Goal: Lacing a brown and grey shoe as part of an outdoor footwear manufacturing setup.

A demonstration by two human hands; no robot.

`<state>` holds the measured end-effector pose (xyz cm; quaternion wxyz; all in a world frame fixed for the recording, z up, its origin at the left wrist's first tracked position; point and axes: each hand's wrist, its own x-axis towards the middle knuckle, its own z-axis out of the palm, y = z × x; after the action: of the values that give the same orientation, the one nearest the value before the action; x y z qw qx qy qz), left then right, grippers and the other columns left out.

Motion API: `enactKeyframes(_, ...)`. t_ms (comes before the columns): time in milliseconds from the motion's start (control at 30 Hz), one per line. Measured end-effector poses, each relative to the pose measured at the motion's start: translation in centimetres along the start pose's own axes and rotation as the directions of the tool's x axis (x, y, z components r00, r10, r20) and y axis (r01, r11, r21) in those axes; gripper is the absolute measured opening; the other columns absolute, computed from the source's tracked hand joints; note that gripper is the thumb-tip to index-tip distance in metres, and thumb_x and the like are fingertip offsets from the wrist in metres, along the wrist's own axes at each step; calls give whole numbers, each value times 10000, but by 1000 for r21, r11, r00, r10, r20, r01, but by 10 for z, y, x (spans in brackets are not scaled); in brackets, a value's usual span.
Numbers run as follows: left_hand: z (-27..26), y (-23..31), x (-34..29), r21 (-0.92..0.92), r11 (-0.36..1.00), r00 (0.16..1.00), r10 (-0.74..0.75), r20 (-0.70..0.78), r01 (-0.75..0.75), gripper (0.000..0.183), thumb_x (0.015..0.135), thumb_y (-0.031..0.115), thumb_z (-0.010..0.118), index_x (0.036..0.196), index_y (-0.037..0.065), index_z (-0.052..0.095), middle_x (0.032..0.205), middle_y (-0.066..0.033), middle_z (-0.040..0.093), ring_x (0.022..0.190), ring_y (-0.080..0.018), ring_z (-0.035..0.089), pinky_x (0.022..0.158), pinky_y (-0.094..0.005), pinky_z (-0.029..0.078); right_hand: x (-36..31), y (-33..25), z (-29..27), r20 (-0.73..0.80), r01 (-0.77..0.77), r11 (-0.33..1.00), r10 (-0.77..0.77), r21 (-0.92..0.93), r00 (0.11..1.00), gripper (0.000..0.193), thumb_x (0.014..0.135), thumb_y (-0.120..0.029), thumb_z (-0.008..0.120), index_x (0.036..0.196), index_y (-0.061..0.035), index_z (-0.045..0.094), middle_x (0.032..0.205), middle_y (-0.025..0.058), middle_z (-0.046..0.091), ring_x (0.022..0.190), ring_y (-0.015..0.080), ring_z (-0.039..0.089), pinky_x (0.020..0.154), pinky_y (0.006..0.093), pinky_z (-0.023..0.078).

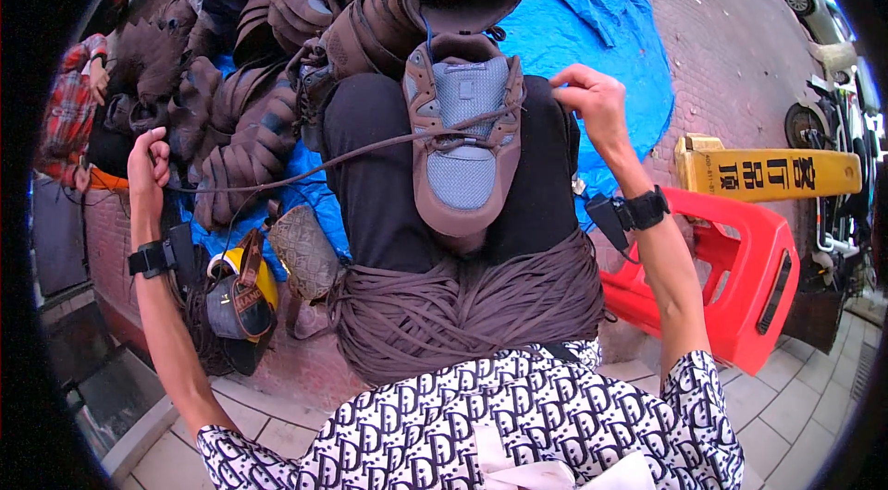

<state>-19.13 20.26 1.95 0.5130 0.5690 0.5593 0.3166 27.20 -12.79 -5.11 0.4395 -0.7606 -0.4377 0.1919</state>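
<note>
A grey-brown shoe (462, 180) with a light blue mesh tongue lies across my dark-trousered knees, toe toward me. Its brown shoelace (342, 155) is partly threaded and runs as a long line out to the left. My left hand (149, 160) is closed at the far end of that lace, well away from the shoe. Right of the shoe, above my knee, my right hand (592, 104) is pinched closed; whatever its fingertips hold is too small to make out. A thick bundle of brown laces (462, 314) drapes over my lap.
Stacked shoe uppers (254, 134) heap at the far left on a blue tarp (601, 37). A red plastic stool (731, 268) and a yellow sign board (772, 169) stand at the right. A bag (307, 254) lies left of my knees. Another person's plaid sleeve (69, 102) shows far left.
</note>
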Motion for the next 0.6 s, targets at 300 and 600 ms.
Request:
enactKeyframes(300,-12,28,-19,232,957,983,184,-25,-173,317,907,294,427,1089,52,521,634,35,435,390,-12,276,327,-157,203,13,3,31,-26,416,770,-488,-484,872,53,653,-116,528,659,-94,576,636,90,579,596,280,574,524,386,458)
enactKeyframes(600,-40,43,1,-166,986,987,33,160,-6,349,867,149,468,1168,-28,460,809,3,517,542,-38,368,460,-171,298,-10,-51,-8,-280,222,968,-247,-119,928,70,663,-78,564,688,-31,608,641,78,615,551,156,589,507,273,447)
